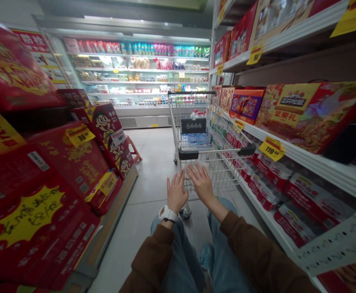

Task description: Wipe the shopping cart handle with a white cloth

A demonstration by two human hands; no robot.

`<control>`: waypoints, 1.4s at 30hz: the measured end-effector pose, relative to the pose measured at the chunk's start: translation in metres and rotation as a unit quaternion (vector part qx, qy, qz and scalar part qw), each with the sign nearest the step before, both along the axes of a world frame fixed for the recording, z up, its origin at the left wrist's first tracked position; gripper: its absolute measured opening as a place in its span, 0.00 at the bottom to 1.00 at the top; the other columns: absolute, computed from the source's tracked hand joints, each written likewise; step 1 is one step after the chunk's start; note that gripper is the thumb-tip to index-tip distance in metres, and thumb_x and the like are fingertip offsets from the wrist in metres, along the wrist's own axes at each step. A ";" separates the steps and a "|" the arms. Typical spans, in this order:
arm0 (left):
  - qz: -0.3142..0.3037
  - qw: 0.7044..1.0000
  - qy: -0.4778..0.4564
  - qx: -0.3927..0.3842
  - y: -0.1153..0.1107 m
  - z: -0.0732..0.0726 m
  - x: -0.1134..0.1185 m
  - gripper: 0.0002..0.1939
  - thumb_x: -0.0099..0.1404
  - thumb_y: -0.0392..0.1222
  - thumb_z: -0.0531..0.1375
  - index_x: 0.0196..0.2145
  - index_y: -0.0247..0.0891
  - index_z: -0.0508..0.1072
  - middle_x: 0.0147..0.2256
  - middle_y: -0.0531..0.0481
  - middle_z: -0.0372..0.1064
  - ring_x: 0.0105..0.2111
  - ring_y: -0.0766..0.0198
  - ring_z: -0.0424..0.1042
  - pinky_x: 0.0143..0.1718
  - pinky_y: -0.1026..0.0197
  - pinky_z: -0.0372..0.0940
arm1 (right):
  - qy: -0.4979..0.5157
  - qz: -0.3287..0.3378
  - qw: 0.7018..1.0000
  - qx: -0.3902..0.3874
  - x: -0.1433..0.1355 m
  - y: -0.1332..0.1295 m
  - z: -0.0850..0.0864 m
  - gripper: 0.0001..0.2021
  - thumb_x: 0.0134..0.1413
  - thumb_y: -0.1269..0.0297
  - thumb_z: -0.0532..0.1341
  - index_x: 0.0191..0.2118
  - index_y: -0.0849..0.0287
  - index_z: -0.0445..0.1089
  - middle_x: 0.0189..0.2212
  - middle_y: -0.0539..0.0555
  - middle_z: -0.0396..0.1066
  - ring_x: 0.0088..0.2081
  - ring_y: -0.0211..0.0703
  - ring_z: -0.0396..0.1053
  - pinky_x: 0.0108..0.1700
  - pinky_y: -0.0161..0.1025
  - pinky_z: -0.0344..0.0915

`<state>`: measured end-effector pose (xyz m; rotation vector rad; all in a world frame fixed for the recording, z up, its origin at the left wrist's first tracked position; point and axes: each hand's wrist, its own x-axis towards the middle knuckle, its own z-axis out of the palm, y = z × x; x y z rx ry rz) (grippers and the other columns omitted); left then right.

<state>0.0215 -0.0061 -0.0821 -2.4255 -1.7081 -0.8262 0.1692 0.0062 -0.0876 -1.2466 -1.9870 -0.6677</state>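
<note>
My left hand (pixel 177 192) is held out over my knees with its fingers spread, a white watch on the wrist. Beside it, my right hand (pixel 200 182) also has its fingers stretched forward and apart. Neither holds anything. Just ahead stands a wire shopping cart (pixel 225 167) with black corner pieces and a dark sign panel (pixel 194 125) on it. The right fingertips overlap the cart's near end; whether they touch it I cannot tell. Inside the cart, packs of bottled water (pixel 196 139) show through the wires.
Stacked red gift boxes (pixel 71 158) line the left side. On the right, white shelving (pixel 302 156) carries nut gift boxes (pixel 306 110), a dark phone-like slab (pixel 348 143), and red-labelled bottle packs (pixel 318 199) below. A lit refrigerated display (pixel 147 110) spans the back. A red stool (pixel 134 149) stands left.
</note>
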 end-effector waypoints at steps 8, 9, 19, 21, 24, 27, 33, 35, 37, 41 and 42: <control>0.005 1.000 -0.006 -0.002 0.002 -0.003 -0.002 0.41 0.54 0.30 0.54 0.67 0.40 0.56 0.68 0.47 0.52 0.67 0.50 0.53 0.69 0.36 0.41 | 0.010 -0.006 1.000 -0.010 0.017 -0.008 0.002 0.33 0.56 0.83 0.52 0.65 0.53 0.62 0.66 0.51 0.59 0.69 0.50 0.49 0.69 0.55 0.50; 0.005 1.000 -0.008 -0.002 0.001 -0.004 -0.002 0.42 0.54 0.30 0.54 0.67 0.41 0.56 0.68 0.48 0.52 0.67 0.50 0.53 0.69 0.36 0.41 | 0.007 -0.005 1.000 -0.008 0.021 -0.007 0.000 0.33 0.55 0.83 0.53 0.65 0.53 0.62 0.66 0.51 0.60 0.70 0.51 0.48 0.69 0.56 0.49; 0.018 1.000 -0.013 0.005 0.002 -0.007 0.002 0.40 0.56 0.32 0.54 0.67 0.42 0.55 0.68 0.48 0.51 0.67 0.50 0.54 0.69 0.36 0.42 | -0.012 0.038 0.999 -0.032 0.055 -0.013 -0.003 0.38 0.49 0.86 0.51 0.65 0.51 0.61 0.66 0.51 0.60 0.70 0.48 0.46 0.69 0.58 0.48; 0.018 1.000 -0.011 0.012 0.002 -0.009 0.002 0.40 0.56 0.32 0.54 0.67 0.41 0.55 0.68 0.48 0.51 0.67 0.51 0.54 0.69 0.36 0.42 | -0.001 0.022 0.999 -0.028 0.060 -0.011 -0.002 0.39 0.48 0.87 0.51 0.65 0.52 0.62 0.66 0.51 0.60 0.71 0.49 0.45 0.69 0.59 0.48; 0.017 1.000 -0.014 0.014 0.003 -0.011 0.002 0.41 0.56 0.32 0.54 0.67 0.41 0.55 0.69 0.47 0.51 0.66 0.50 0.55 0.68 0.35 0.43 | -0.009 0.027 0.999 -0.041 0.064 -0.009 -0.010 0.39 0.46 0.87 0.51 0.64 0.54 0.63 0.65 0.52 0.61 0.70 0.49 0.46 0.69 0.59 0.50; 0.021 1.000 -0.013 0.011 0.003 -0.009 0.002 0.40 0.56 0.33 0.54 0.67 0.41 0.55 0.68 0.47 0.51 0.66 0.50 0.55 0.68 0.35 0.43 | -0.018 0.050 0.997 -0.061 0.069 -0.011 -0.012 0.40 0.43 0.88 0.49 0.63 0.54 0.64 0.64 0.52 0.63 0.70 0.48 0.48 0.67 0.58 0.53; 0.021 1.000 -0.010 0.013 0.002 -0.006 0.000 0.40 0.56 0.32 0.54 0.67 0.43 0.56 0.68 0.48 0.52 0.66 0.50 0.55 0.69 0.36 0.43 | 0.009 0.022 0.999 -0.039 0.091 -0.020 0.007 0.42 0.44 0.89 0.49 0.65 0.49 0.62 0.65 0.50 0.61 0.69 0.48 0.50 0.68 0.59 0.50; 0.019 1.000 -0.009 0.012 0.002 -0.008 0.001 0.40 0.56 0.33 0.54 0.67 0.42 0.56 0.68 0.48 0.52 0.66 0.50 0.55 0.69 0.36 0.43 | -0.005 0.018 0.999 -0.037 0.096 -0.018 0.005 0.41 0.45 0.89 0.49 0.63 0.49 0.64 0.64 0.49 0.63 0.69 0.48 0.50 0.68 0.59 0.51; 0.017 1.000 -0.009 0.011 0.002 -0.010 0.003 0.39 0.57 0.33 0.54 0.67 0.41 0.55 0.68 0.47 0.52 0.66 0.50 0.56 0.68 0.36 0.43 | -0.020 0.020 0.998 -0.047 0.097 -0.017 -0.002 0.40 0.45 0.89 0.50 0.62 0.50 0.66 0.63 0.49 0.64 0.69 0.49 0.51 0.68 0.59 0.52; 0.004 1.000 -0.022 0.014 0.003 -0.008 0.004 0.37 0.58 0.35 0.55 0.65 0.41 0.57 0.67 0.46 0.55 0.66 0.49 0.56 0.68 0.34 0.42 | -0.008 0.023 0.998 -0.054 0.096 -0.026 -0.002 0.41 0.42 0.89 0.50 0.62 0.50 0.66 0.63 0.49 0.64 0.69 0.48 0.52 0.67 0.57 0.54; -0.002 0.999 -0.032 0.019 0.003 -0.004 0.002 0.36 0.58 0.35 0.55 0.65 0.41 0.58 0.66 0.45 0.56 0.65 0.49 0.57 0.68 0.34 0.42 | 0.002 0.020 0.999 -0.044 0.098 -0.030 0.002 0.42 0.41 0.88 0.50 0.62 0.50 0.65 0.64 0.49 0.63 0.69 0.48 0.52 0.67 0.56 0.54</control>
